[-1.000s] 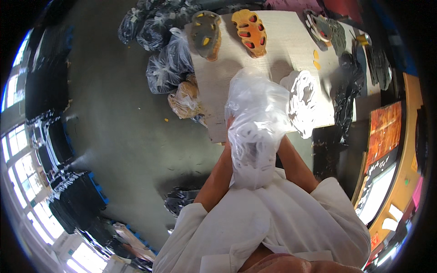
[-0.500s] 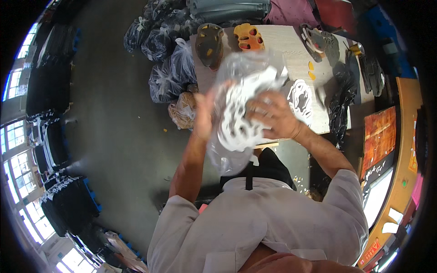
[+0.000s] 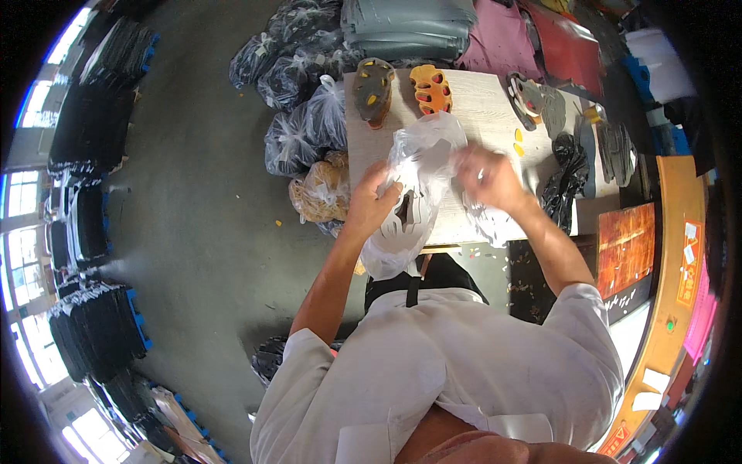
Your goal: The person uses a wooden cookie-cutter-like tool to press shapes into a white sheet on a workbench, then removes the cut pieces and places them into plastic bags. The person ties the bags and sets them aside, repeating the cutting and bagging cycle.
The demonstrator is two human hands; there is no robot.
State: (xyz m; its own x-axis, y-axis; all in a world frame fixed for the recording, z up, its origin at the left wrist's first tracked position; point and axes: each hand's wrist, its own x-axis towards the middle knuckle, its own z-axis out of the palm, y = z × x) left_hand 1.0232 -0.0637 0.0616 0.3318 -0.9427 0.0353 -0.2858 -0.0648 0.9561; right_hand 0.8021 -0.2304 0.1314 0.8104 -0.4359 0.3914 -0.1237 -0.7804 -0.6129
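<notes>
Over the table (image 3: 479, 104) | left hand (image 3: 379, 203) and right hand (image 3: 483, 176) — grip closed on clear bag (image 3: 413, 182) — white cutouts (image 3: 410, 220) inside

Clear plastic bag (image 3: 413, 193), crumpled, held up over the pale table's near edge between my hands. White cut-out pieces (image 3: 408, 220) show through its lower half. Its mouth is bunched at top, its bottom sags toward me.

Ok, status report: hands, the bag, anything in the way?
Left hand grips clear plastic bag of white cutouts. Right hand pinches its top edge. Orange cutout piece beyond on table, not obstructing.
</notes>
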